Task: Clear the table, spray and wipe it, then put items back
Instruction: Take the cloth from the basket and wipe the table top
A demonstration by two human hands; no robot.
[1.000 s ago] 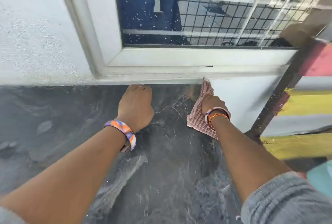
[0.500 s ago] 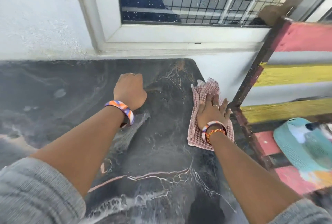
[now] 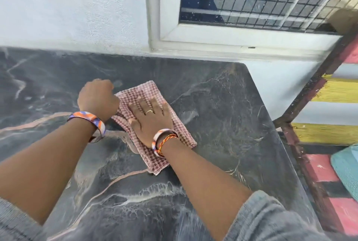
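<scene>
**Wiping Step Under Way, Surface Bare**

I was in the middle of the wiping step. My right hand (image 3: 150,117) lay flat and open, fingers spread, palm pressing down on the checked pink cloth (image 3: 153,124), which sat spread on the dark marbled surface (image 3: 222,115). I gripped nothing with that hand; it only pinned the cloth from above. My left hand (image 3: 97,98) was curled into a loose fist just beside the cloth's left edge, knuckles resting on the surface. I could not tell whether it held anything inside the fist, though nothing showed.

Nothing else lay on the part of the surface I could see, so I judged the clearing done. Pale streaks and a faint sheen showed near my forearms, which I took for spray not yet wiped off, though they might have been the stone's own veining. No spray bottle was in view, nor any of the items to go back.

The next move, as I judged it, called for steady downward pressure and broad strokes toward myself and out to the right, past my right hand, where the surface ended beside a painted bench (image 3: 333,109). Only after that would returning the items make sense.
</scene>
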